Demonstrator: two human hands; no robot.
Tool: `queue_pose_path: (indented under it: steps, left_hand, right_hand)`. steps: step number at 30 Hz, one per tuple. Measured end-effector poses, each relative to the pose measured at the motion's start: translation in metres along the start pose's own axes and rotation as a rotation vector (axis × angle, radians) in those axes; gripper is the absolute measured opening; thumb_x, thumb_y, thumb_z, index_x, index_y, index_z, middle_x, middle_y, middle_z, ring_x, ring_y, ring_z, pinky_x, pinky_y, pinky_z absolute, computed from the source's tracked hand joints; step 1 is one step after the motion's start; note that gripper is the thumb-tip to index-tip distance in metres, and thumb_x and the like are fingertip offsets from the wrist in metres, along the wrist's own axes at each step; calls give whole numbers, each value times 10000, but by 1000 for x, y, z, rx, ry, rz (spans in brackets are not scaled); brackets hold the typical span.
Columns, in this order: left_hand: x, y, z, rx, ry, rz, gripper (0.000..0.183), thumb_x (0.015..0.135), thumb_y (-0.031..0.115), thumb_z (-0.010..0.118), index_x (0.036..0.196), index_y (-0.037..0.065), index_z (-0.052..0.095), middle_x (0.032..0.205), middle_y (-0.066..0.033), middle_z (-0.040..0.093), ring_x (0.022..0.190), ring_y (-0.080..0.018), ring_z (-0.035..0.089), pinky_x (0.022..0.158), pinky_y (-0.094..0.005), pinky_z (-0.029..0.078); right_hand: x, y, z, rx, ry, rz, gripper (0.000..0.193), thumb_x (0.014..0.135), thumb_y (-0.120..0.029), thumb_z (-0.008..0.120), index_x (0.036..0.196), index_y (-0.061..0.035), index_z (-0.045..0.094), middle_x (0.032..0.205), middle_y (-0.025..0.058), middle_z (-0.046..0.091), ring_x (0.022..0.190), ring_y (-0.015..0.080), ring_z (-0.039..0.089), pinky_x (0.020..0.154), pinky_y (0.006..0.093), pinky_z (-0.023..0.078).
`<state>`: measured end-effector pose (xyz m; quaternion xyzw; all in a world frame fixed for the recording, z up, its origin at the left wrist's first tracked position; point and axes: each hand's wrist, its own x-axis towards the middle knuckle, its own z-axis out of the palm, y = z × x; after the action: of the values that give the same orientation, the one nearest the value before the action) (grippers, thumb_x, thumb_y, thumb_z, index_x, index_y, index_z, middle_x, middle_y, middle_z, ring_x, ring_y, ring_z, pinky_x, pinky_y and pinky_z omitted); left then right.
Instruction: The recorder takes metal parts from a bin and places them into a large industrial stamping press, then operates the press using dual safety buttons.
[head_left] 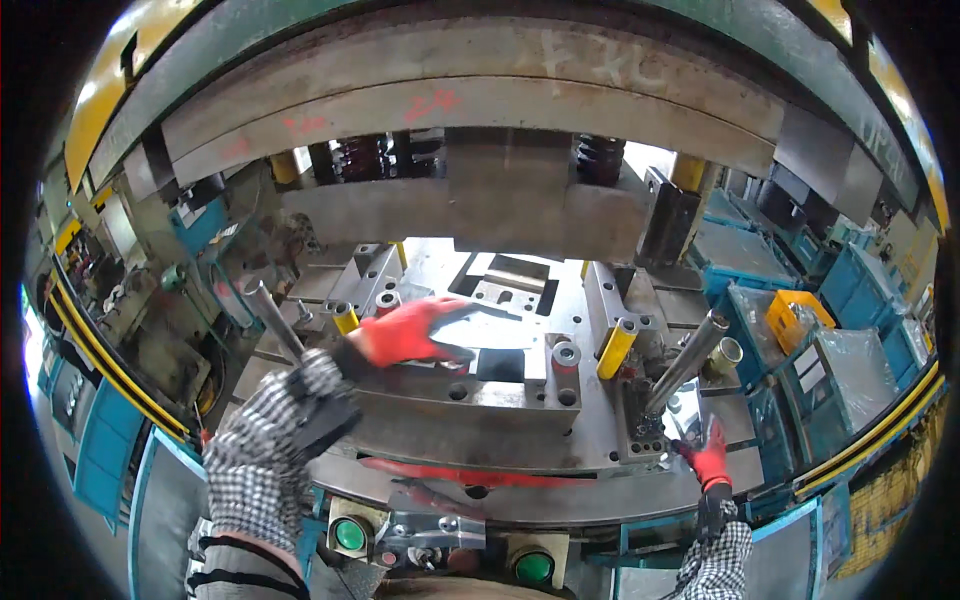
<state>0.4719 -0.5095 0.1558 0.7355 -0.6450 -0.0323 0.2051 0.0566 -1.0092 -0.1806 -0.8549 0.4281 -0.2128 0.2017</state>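
My left hand (pixel 405 333), in a red glove with dark fingertips, reaches over the lower die (pixel 470 420) of a large press. Its fingers are spread, with nothing visible between them. Beneath and beyond them lies a bright, flat metal surface (pixel 430 262) with dark cutouts. At the right, low beside a steel guide post (pixel 690 360), my right hand (pixel 710 455), also red-gloved, is closed at the lower edge of a shiny sheet-metal piece (pixel 684 408). Part of its grip is hidden by the hand itself.
The heavy upper die (pixel 510 200) hangs above the work area. Another guide post (pixel 273 318) and yellow posts (pixel 617 348) stand around the lower die. Green buttons (pixel 350 534) sit at the front edge. Blue bins (pixel 740 250) and an orange crate (pixel 797 318) are at the right.
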Motion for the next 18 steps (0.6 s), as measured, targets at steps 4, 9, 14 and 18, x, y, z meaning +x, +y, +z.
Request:
queue_pose_path:
  steps: [4, 9, 14, 18]
  left_hand:
    - [99, -65, 52, 223, -365, -155, 1128, 734, 470, 962, 1604, -10, 430, 1550, -240, 540, 1451, -401, 507, 1200, -477, 428]
    - [140, -139, 101, -36, -672, -289, 1257, 703, 450, 989, 1690, 49, 322, 1687, -219, 424, 1558, -349, 410, 1277, -400, 361]
    - [131, -140, 102, -73, -568, -225, 1258, 675, 413, 1010, 1677, 43, 346, 1652, -215, 472, 1516, -331, 469, 1248, -420, 400]
    - [118, -95, 67, 61, -325, -72, 1249, 661, 435, 1003, 1656, 26, 370, 1609, -221, 506, 1478, -339, 501, 1224, -448, 417]
  right_hand:
    - [26, -28, 21, -180, -177, 76, 1496, 594, -663, 971, 1682, 5, 192, 1694, 281, 319, 1533, 438, 398, 1255, 495, 373]
    - [34, -21, 30, -138, -191, 44, 1512, 574, -636, 980, 1674, 29, 184, 1665, 272, 360, 1540, 423, 396, 1261, 472, 372]
    - [41, -5, 45, -46, -237, 60, 1598, 573, -689, 951, 1687, 73, 95, 1722, 278, 285, 1580, 388, 349, 1290, 412, 340]
    - [45, 15, 54, -30, -140, -41, 1620, 540, -631, 993, 1688, 72, 92, 1707, 287, 303, 1569, 413, 356, 1291, 429, 342]
